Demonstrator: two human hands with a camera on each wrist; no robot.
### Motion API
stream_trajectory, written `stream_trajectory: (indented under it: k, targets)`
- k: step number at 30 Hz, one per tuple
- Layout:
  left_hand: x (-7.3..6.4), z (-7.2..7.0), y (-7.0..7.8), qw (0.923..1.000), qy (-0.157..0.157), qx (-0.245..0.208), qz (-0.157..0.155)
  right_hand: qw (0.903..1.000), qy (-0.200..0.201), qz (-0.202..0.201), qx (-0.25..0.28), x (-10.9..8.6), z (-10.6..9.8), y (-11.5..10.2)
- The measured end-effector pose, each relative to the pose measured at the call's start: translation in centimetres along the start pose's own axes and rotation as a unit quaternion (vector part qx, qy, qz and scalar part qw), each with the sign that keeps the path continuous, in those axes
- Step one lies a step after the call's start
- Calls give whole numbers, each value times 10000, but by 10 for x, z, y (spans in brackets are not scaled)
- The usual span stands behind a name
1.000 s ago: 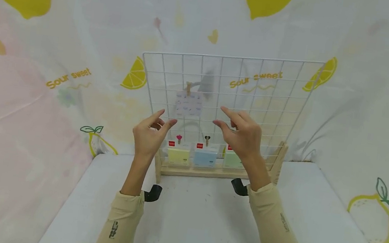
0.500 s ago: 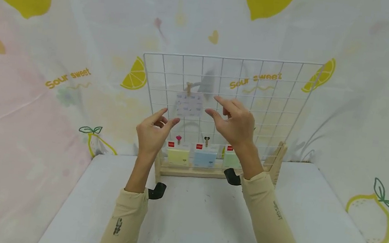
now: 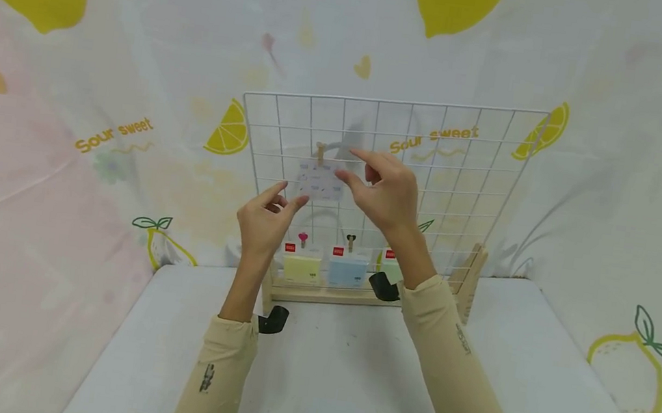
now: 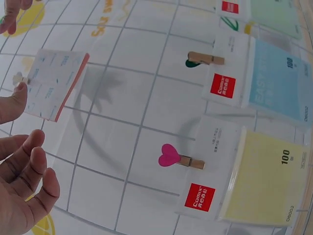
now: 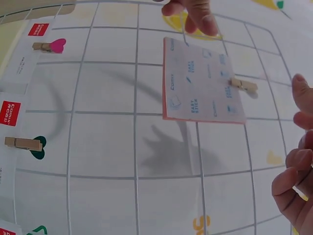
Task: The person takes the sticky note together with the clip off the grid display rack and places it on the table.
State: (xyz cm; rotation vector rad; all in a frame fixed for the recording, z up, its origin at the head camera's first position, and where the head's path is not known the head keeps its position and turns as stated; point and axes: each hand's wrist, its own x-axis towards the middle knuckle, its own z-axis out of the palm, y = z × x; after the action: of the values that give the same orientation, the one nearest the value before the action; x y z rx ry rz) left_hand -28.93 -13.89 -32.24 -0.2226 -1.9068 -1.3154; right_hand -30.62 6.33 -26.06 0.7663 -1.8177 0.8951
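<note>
A pad of sticky notes (image 3: 321,183), its patterned white backing facing out and its edge pinkish-orange, hangs on a white wire grid (image 3: 397,102). A small wooden clothespin (image 5: 243,86) grips its upper edge. My left hand (image 3: 263,226) is just below and left of the pad, thumb and forefinger spread apart, holding nothing. At the pad's upper right is my right hand (image 3: 385,189), with thumb and forefinger also parted around an empty gap; in the head view the thumb tip overlaps the pad's corner.
Along the grid's bottom hang yellow (image 3: 301,269), blue (image 3: 347,272) and green (image 3: 390,267) note packs. A pink heart clothespin (image 4: 181,157) and a dark heart clothespin (image 5: 27,144) hold two of them. The grid stands in a wooden base (image 3: 326,296) on a white table (image 3: 321,384).
My right hand has moved left and up to the hanging pad. My left hand has shifted slightly right and up toward it. The pad stays in place.
</note>
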Motion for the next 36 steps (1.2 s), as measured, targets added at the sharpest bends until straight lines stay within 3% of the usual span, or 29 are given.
stream_trajectory:
  k: [5, 15, 27, 36]
  targets:
    - [3, 1, 1, 9999, 31, 17, 100, 9999, -137, 20, -95, 8, 6, -1]
    - [7, 6, 4, 9998, -46, 172, 49, 9953, -624, 667, -314, 21, 13, -8]
    - [7, 13, 7, 9997, 84, 189, 117, 9870, -1083, 917, -755, 28, 17, -13]
    - [9, 16, 9, 9995, 4, 327, -31, 9826, -1271, 988, -931, 33, 20, -14]
